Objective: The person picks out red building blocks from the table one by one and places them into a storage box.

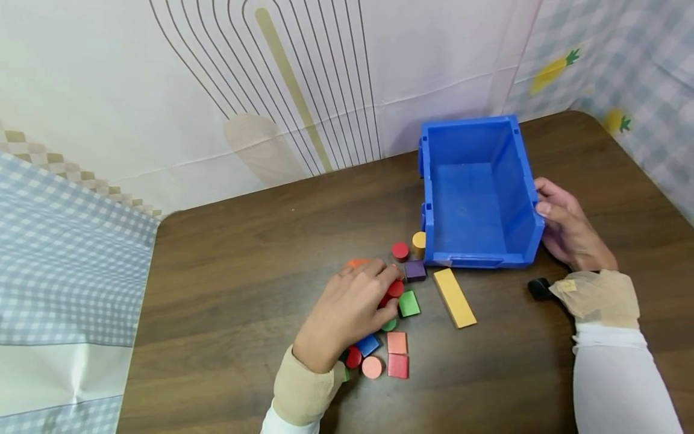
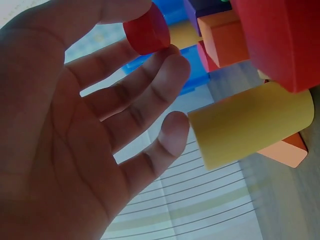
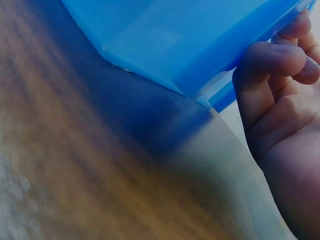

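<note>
My left hand [image 1: 352, 301] reaches over a cluster of coloured blocks, palm facing down. Between its thumb and fingertips it pinches a short red cylinder block [image 2: 147, 29]. A tall yellow cylinder block [image 2: 255, 125] stands by the little finger in the left wrist view, with a large red block [image 2: 280, 40] beyond. My right hand [image 1: 569, 226] grips the right side wall of a blue plastic bin [image 1: 468, 193], thumb on the rim and fingers outside. Nothing lies inside the bin. Part of the cluster is hidden under the left hand.
Left of the bin sit a purple block [image 1: 415, 270], a red cylinder [image 1: 400, 251] and a yellow cylinder [image 1: 418, 243]. A long yellow block [image 1: 455, 298] lies before the bin. Pink squares [image 1: 397, 342] are nearer the front. A patterned curtain [image 1: 303, 84] borders the wooden table [image 1: 228, 289].
</note>
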Available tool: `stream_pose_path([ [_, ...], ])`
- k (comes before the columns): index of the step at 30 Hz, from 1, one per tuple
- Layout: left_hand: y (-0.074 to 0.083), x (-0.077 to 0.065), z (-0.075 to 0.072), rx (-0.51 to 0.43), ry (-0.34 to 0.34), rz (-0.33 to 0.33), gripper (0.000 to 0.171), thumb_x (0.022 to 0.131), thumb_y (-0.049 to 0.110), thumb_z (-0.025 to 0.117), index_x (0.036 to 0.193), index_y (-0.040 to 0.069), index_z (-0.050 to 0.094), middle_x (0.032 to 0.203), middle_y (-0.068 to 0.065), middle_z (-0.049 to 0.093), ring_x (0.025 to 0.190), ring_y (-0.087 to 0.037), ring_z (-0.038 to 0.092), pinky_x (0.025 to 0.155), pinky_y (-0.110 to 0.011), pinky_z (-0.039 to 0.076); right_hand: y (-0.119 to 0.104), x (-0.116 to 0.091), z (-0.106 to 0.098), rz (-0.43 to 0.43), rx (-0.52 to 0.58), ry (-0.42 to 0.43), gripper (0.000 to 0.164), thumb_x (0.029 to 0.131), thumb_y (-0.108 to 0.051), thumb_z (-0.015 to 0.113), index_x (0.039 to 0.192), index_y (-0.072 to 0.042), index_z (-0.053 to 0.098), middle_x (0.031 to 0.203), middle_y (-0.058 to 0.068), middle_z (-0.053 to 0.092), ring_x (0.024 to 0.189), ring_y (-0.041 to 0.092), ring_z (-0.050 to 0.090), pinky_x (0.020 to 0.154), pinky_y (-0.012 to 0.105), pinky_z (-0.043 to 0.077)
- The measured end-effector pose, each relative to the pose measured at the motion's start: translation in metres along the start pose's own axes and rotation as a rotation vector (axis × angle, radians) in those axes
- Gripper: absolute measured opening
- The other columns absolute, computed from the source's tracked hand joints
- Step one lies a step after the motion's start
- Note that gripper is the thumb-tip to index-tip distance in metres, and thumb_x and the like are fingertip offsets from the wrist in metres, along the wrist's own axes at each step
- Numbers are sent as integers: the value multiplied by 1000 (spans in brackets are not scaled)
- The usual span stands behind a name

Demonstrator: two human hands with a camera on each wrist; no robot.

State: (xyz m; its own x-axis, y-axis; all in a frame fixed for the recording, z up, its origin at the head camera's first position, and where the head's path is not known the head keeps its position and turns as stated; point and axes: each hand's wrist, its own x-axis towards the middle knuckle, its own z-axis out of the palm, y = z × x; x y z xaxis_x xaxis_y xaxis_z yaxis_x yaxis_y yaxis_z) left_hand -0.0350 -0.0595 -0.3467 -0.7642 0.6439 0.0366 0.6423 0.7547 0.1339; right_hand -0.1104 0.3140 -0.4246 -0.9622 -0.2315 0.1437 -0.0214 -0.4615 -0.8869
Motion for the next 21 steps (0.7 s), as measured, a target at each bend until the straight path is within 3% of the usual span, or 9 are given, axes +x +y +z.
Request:
stream_pose_path([
  [6, 0, 4, 1, -9, 6, 8, 27, 87, 28, 57, 113, 22, 61, 94, 9, 51, 82, -8, 47, 72, -29, 45, -1, 0, -2, -20, 5, -22, 25, 98, -2, 36, 116, 0, 53, 89, 8, 61, 76, 19, 59, 69, 27, 51],
  [13, -1, 9, -8, -50, 32, -2, 31, 86, 27, 61, 116, 20, 63, 85, 9, 47, 75, -9, 45, 70, -28, 42, -5, 3, -3, -22, 23, -50, 26, 97, 0, 35, 116, 0, 52, 89, 7, 61, 76, 18, 58, 68, 27, 50],
  [21, 1, -2, -11, -49, 74, 5, 30, 86, 28, 62, 115, 21, 64, 87, 10, 47, 78, -8, 45, 72, -27, 43, 0, -1, -1, -13, -15, -28, 25, 98, -3, 37, 116, -1, 53, 87, 6, 59, 75, 18, 58, 68, 27, 50],
])
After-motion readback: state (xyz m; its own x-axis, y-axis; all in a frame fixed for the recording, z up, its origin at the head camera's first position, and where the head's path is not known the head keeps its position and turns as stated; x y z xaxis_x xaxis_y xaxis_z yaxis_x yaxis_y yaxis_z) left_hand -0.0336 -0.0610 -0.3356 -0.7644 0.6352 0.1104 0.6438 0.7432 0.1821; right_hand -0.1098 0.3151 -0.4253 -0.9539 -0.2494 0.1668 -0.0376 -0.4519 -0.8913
